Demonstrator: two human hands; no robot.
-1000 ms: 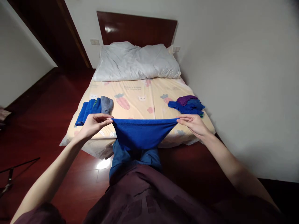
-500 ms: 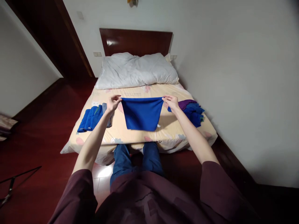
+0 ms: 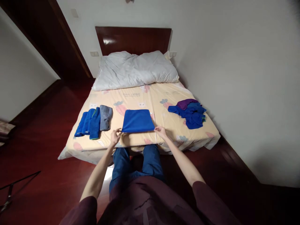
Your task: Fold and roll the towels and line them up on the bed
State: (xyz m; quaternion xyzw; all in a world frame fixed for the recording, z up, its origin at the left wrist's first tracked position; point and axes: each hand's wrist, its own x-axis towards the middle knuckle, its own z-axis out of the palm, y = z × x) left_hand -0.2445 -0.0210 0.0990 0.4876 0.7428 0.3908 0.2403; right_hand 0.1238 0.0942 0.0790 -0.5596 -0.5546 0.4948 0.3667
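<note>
Blue cloth [image 3: 137,121], mid-frame: I saw the left hand [image 3: 115,137] pinching its lower-left corner. Its body I judged light, soft, limp, hardly breakable. Rightward, the right hand [image 3: 160,131] pinched the lower-right corner. Both corners seemed the surest hold.

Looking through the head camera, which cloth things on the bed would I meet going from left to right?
Folded blue cloths → grey cloth → middle blue cloth, held by its near corners → jumbled blue and purple pile.
</note>
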